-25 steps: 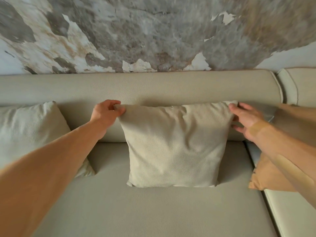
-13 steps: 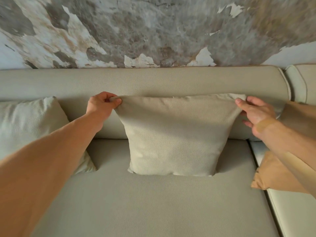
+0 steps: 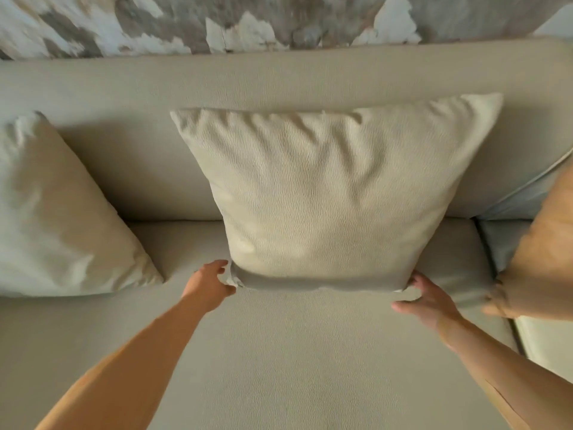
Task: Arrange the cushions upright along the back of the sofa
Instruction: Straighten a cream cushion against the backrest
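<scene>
A beige textured middle cushion [image 3: 328, 193] stands upright on the sofa seat [image 3: 310, 352] and leans against the sofa backrest [image 3: 279, 82]. My left hand [image 3: 209, 282] is at its lower left corner, thumb and fingers closed around the corner flap. My right hand [image 3: 426, 297] is at the lower right corner, with its fingers spread, its fingertips touching the cushion's edge and its thumb held apart below. A pale left cushion [image 3: 59, 218] leans on the backrest at the left. An orange cushion [image 3: 539, 259] stands at the right edge, partly cut off.
A peeling grey and white wall [image 3: 248, 23] rises behind the sofa. A second seat section [image 3: 548, 342] adjoins at the right, with a light blue-grey piped cushion [image 3: 524, 193] behind the orange one.
Both hands have left the cushion's top corners and dropped to its bottom corners. The view has moved closer, and the cushion now stands taller against the backrest.
</scene>
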Motion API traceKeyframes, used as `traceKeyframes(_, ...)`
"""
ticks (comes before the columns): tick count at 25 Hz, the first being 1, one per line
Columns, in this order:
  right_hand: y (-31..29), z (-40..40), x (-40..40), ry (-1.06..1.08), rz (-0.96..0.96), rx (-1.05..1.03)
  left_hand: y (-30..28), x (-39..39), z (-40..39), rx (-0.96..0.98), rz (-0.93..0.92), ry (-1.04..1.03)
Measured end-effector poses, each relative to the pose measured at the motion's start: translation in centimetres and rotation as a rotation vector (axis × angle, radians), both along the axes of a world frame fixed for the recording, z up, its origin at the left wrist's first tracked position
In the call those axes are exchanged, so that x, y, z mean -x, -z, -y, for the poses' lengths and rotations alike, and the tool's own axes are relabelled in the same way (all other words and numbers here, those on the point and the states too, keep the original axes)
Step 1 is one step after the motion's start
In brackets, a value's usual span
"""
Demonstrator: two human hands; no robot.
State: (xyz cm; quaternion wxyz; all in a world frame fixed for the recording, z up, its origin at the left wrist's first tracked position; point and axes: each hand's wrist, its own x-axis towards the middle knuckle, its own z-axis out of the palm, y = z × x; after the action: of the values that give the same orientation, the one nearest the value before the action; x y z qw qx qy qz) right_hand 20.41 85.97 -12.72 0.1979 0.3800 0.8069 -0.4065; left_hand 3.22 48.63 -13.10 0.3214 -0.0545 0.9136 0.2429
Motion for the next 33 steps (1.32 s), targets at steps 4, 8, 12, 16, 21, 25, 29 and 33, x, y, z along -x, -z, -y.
traceKeyframes(4, 2.4, 0.2, 0.9, -0.03, -0.064, -0.172, 4.3, 1.0, -0.3, 0.066, -0.071, 0.105)
traceKeyframes(8, 3.4, 0.0, 1.8, 0.094, -0.117, -0.16, 6.3, 1.0, -1.0, 0.026, -0.181, 0.057)
traceKeyframes(12, 3.6, -0.8, 1.7, 0.187, -0.066, -0.217, 5.1, 1.0, -0.1, 0.056, -0.226, 0.082)
traceKeyframes(16, 3.2, -0.3, 1.3, 0.17, -0.016, -0.216, 4.9, 1.1, 0.7, 0.129, -0.243, 0.143)
traceKeyframes(21, 2.4, -0.5, 1.0, 0.021, 0.037, -0.314, 4.1, 0.6, 0.2, 0.12, -0.136, 0.164)
traceKeyframes(25, 0.4, -1.1, 1.9, -0.027, -0.038, 0.023, 0.2, 0.2, -0.3, -0.175, -0.015, 0.095)
traceKeyframes(29, -3.9, -1.2, 3.5, 0.133, -0.251, 0.336, -6.4, 1.0, -2.5, -0.642, 0.019, -0.038)
traceKeyframes(33, -8.4, -0.6, 4.2, 0.231, -0.349, 0.473, -9.5, 1.9, -4.5, -0.688, 0.049, -0.119)
